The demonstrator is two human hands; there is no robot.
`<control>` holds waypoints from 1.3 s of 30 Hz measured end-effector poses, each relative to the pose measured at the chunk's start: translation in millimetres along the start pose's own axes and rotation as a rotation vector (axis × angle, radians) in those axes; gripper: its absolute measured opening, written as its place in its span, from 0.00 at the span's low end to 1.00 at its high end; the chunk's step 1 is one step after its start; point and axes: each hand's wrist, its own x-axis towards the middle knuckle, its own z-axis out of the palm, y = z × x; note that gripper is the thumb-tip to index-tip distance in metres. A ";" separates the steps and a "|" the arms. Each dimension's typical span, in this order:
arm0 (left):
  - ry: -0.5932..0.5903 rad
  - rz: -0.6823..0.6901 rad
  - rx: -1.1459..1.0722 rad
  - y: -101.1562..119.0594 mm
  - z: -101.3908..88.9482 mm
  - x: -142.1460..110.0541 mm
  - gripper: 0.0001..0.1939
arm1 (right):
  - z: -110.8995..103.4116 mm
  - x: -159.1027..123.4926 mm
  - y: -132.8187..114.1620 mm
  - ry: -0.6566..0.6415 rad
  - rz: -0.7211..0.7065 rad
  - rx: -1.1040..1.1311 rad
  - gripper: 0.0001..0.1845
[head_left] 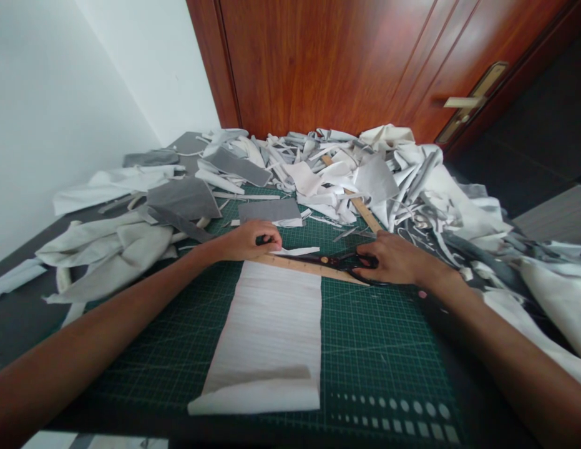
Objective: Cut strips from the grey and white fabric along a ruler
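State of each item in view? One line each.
left hand, curled, resting at ruler's end
right hand, closed over scissor handles
black-handled scissors, held, blades along ruler
wooden ruler, lying on fabric strip and mat
white fabric strip, flat on mat, near end folded over
green cutting mat, flat, partly covered
fabric scrap pile, heaped against door
wooden door, closed
door lever handle, horizontal

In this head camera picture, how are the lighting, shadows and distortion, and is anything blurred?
Head view: soft even light, mild shadows under the left hand; faint sheen on the wooden door; wide-angle distortion stretches the left forearm; the black scissors look slightly soft.
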 end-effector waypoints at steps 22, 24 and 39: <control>0.038 -0.017 0.003 -1.8 5.4 -2.0 0.16 | 1.3 0.0 4.1 0.008 -0.029 0.079 0.21; 0.042 -0.018 0.007 -2.3 5.5 -2.4 0.15 | 1.0 -0.3 4.0 0.006 -0.039 0.073 0.20; 0.054 0.006 -0.006 -7.6 7.2 -3.9 0.18 | 2.7 -1.8 5.4 0.068 -0.075 -0.112 0.22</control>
